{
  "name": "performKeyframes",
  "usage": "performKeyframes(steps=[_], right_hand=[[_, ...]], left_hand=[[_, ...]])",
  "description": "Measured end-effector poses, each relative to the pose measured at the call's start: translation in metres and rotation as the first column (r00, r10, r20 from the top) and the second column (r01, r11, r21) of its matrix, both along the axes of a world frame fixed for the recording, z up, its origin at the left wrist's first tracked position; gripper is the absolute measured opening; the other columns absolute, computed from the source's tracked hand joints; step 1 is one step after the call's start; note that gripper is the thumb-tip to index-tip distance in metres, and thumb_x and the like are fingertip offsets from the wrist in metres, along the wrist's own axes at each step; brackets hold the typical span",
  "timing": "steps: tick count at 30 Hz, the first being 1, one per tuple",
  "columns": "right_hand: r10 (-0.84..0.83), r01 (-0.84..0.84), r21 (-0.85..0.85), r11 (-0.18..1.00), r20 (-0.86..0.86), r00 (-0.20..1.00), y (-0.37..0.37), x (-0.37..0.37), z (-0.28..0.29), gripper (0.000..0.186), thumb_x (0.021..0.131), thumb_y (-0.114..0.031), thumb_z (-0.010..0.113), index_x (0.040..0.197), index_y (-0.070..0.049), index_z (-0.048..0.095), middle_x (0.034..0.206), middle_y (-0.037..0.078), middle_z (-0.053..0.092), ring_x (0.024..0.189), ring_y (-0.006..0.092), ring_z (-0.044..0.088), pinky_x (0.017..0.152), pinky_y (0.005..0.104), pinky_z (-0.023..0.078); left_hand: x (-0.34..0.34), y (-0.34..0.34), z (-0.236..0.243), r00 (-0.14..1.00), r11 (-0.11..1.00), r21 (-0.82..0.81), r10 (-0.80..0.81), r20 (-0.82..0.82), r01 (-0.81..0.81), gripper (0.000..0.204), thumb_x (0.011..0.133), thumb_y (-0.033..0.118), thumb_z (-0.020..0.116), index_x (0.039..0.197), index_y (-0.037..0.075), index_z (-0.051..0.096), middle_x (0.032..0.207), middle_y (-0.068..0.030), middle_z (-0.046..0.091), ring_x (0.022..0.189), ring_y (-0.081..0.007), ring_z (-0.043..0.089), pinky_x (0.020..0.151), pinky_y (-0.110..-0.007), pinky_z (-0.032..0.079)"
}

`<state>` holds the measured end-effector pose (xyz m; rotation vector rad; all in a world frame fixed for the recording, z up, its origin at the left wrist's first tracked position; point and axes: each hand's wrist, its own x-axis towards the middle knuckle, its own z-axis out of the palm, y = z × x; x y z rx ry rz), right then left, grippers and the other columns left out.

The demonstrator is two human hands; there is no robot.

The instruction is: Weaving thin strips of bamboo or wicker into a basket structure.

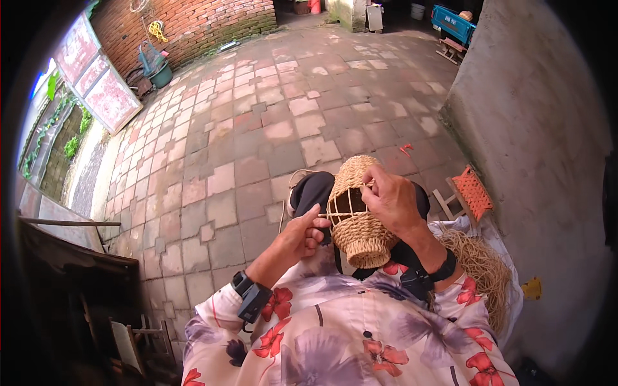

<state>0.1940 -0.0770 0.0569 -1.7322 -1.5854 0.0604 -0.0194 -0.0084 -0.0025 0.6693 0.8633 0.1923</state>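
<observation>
A woven straw basket (362,233) rests on my lap between my knees, its narrow round end toward me. Around its middle runs an unwoven band of bare upright ribs, with a dark hollow behind them. My left hand (302,234) is at the basket's left side, thumb and curled fingers closed on a pale straw strand (325,215). Over the right side of the band, my right hand (390,201) pinches thumb and forefinger together at a straw strand by the ribs. Its other fingers are folded, and the hand covers part of the basket.
A heap of loose straw strands (476,273) lies on a white sheet at my right. Beyond it stands a small stool with an orange woven seat (473,193), near a grey wall (534,141). Red scraps (405,149) lie on the paved floor (257,141).
</observation>
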Motion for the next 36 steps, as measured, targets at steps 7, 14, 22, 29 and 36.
performKeyframes(steps=[7, 14, 22, 29, 36], right_hand=[[-0.042, 0.044, -0.009, 0.999, 0.159, 0.986, 0.01, 0.0, -0.017, 0.008, 0.074, -0.007, 0.059, 0.08, -0.009, 0.055, 0.061, 0.01, 0.06, 0.06, 0.0318, 0.062, 0.056, 0.0429, 0.047], [-0.132, 0.135, -0.019, 0.991, -0.389, 0.912, -0.014, 0.011, -0.034, 0.004, 0.074, -0.002, 0.059, 0.076, -0.005, 0.057, 0.059, 0.005, 0.058, 0.053, 0.0133, 0.058, 0.052, 0.0277, 0.045], [-0.117, 0.116, -0.031, 0.993, -0.47, 0.875, -0.025, 0.014, -0.038, 0.007, 0.074, 0.0, 0.059, 0.078, -0.002, 0.054, 0.058, 0.004, 0.054, 0.052, 0.0084, 0.052, 0.051, 0.0257, 0.043], [-0.147, 0.142, -0.043, 0.989, -0.401, 0.904, -0.018, 0.014, -0.043, 0.007, 0.074, -0.002, 0.059, 0.078, -0.002, 0.053, 0.058, 0.007, 0.057, 0.052, 0.0123, 0.056, 0.052, 0.0281, 0.043], [-0.137, 0.147, 0.006, 0.989, -0.332, 0.933, -0.022, 0.014, -0.038, 0.008, 0.074, 0.0, 0.058, 0.077, -0.002, 0.051, 0.057, 0.006, 0.054, 0.051, 0.0105, 0.053, 0.05, 0.0273, 0.042]], left_hand=[[0.032, -0.01, -0.002, 0.976, 0.93, 0.326, 0.203, -0.076, -0.168, 0.024, 0.086, 0.035, 0.067, 0.077, 0.016, 0.055, 0.063, 0.0057, 0.049, 0.048, -0.0028, 0.04, 0.042, -0.02, 0.033], [0.061, 0.009, 0.014, 0.916, 0.111, 0.958, 0.28, -0.287, 0.266, 0.035, 0.074, 0.024, 0.073, 0.092, 0.002, 0.053, 0.066, -0.007, 0.062, 0.058, -0.0169, 0.058, 0.057, -0.03, 0.048], [0.056, 0.004, 0.009, 0.989, 0.758, 0.644, 0.146, -0.016, -0.101, 0.039, 0.078, 0.004, 0.07, 0.11, 0.01, 0.05, 0.073, -0.0017, 0.061, 0.054, -0.0065, 0.05, 0.043, -0.021, 0.037], [0.036, -0.014, 0.019, 0.898, 0.933, 0.15, 0.257, 0.357, -0.326, 0.027, 0.087, 0.005, 0.06, 0.111, 0.012, 0.049, 0.074, -0.0002, 0.055, 0.057, -0.0048, 0.042, 0.046, -0.018, 0.034], [-0.019, 0.021, -0.006, 0.91, 0.973, 0.16, 0.091, 0.404, -0.169, 0.025, 0.095, 0.014, 0.051, 0.118, 0.004, 0.052, 0.071, 0.0022, 0.049, 0.058, -0.0055, 0.042, 0.048, -0.017, 0.034]])
